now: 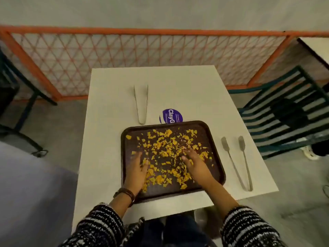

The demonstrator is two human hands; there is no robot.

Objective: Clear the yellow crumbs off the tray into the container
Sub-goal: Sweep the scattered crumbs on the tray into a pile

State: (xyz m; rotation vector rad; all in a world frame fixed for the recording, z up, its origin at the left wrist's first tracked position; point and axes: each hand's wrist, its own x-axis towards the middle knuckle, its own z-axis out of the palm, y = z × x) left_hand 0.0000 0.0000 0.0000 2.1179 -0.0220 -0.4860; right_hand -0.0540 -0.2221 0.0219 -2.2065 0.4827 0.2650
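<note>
On tray [216, 157], yellow crumbs [167, 154] between flat hands: left hand [138, 169], right hand [195, 164].

Left hand [138, 168] and right hand [195, 164] lie flat, palms down.

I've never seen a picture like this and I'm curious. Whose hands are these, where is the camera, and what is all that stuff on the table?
There is no machine here, just a person. The camera sits on their head and looks down, so you see their own arms. The left hand and right hand lie flat on a brown tray, among yellow crumbs. They hold nothing. The tray stands on a white table. The far tongs lie beyond the tray, and the side tongs lie beside it on the right. A purple round thing peeks out from behind the tray; I cannot tell what it is.
</note>
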